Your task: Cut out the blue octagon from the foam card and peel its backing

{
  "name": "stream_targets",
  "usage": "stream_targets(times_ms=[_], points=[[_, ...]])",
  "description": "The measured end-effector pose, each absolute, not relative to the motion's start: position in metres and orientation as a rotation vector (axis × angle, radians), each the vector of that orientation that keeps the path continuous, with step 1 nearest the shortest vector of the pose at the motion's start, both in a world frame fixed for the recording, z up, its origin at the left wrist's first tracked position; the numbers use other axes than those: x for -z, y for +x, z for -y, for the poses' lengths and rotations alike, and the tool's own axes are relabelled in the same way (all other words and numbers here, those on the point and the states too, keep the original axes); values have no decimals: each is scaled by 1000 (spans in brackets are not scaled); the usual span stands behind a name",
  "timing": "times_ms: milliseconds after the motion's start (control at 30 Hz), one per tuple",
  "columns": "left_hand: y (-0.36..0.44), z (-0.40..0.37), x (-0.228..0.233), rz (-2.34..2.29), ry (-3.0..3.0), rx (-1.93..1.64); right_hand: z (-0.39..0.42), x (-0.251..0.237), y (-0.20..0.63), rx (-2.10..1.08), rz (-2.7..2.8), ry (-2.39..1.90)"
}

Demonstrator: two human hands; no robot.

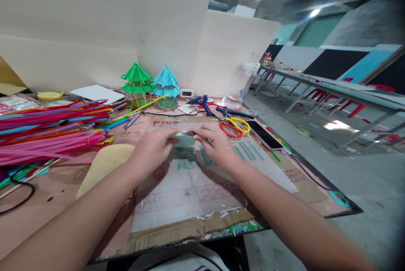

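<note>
The thing I am holding is hard to make out — a small, thin, dark-and-pale piece, mostly covered by my own fingers, so I cannot tell what it is or how long it runs. My left hand is closing over its left end, fingers curled and pinching it; my right hand is pinching the right end, fingers bent and close together. Both hands are meeting over the far part of the cardboard sheet lying on the desk, and the piece is sitting just above that sheet, between my fingertips. My palms are facing down, so the undersides of the grips are hidden.

The sheet's printed lettering is partly covered by my wrists. To my left a heap of coloured straws is running off the picture's edge. Beyond my hands two little straw pavilions — a green one and a blue one — are standing side by side. Near my right hand, yellow-and-red scissors are lying beside a phone, with a blue glue gun behind them. The right border of the picture is fading into blur.
</note>
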State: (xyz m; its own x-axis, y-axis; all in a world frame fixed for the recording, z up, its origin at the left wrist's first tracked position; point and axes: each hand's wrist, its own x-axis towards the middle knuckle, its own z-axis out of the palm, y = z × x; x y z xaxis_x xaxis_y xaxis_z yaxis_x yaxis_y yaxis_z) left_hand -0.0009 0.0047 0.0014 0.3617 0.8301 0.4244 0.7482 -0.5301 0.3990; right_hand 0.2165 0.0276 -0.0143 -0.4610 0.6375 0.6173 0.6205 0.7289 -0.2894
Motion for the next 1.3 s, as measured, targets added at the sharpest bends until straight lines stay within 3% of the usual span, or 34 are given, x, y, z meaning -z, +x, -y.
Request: stream_targets(times_ms=[1300], points=[[0, 0, -5, -1572, 2414, -946, -23, 11, 217, -89, 2169, -981]])
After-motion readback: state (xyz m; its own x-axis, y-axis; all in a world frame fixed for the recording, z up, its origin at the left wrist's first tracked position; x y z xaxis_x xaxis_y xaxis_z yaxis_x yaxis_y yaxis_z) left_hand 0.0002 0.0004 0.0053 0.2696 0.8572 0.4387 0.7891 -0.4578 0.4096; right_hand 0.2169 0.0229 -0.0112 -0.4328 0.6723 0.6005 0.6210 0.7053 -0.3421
